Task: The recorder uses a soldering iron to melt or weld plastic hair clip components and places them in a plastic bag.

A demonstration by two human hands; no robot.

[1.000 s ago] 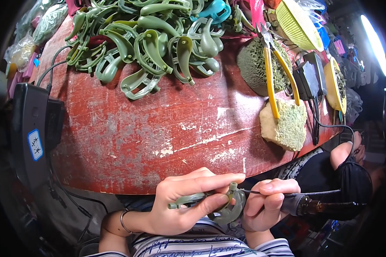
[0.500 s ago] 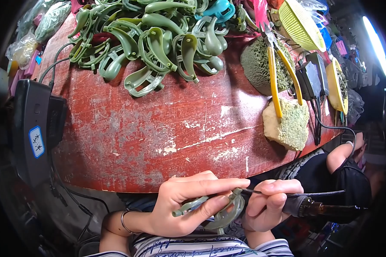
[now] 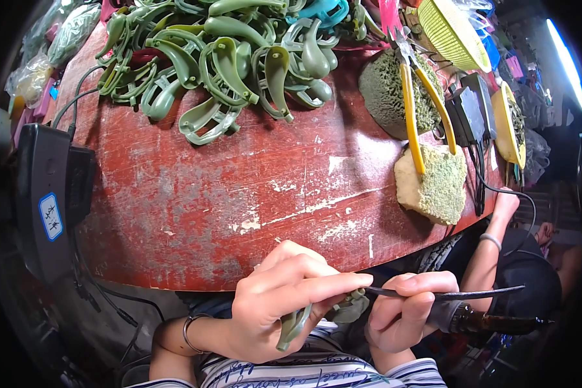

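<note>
My left hand [image 3: 284, 301] is closed around a green, hollow, gourd-shaped plastic piece [image 3: 296, 326]; its fingers cover much of it. Between thumb and fingers, my right hand [image 3: 407, 310] pinches a thin dark rod-shaped tool [image 3: 488, 294] that looks like a slim file. One end of the rod meets the green piece at my left fingertips; the other points right. Just below the rod, a dark-handled tool with a narrow tip [image 3: 498, 321] sticks out past my right hand. Whether my fingers grip that one too, I cannot tell.
Many similar green pieces [image 3: 229, 71] are heaped at the back of the red worn table [image 3: 194, 207]. Yellow-handled pliers [image 3: 410, 116] lean across foam blocks [image 3: 433, 187]. A black device [image 3: 45, 187] with cables stands left. Another person's forearm [image 3: 488, 258] is at the right.
My left hand has turned, tipping the green piece so that its lower end hangs closer to my wrist. At the right, the other person's arm has reached forward to the table edge.
</note>
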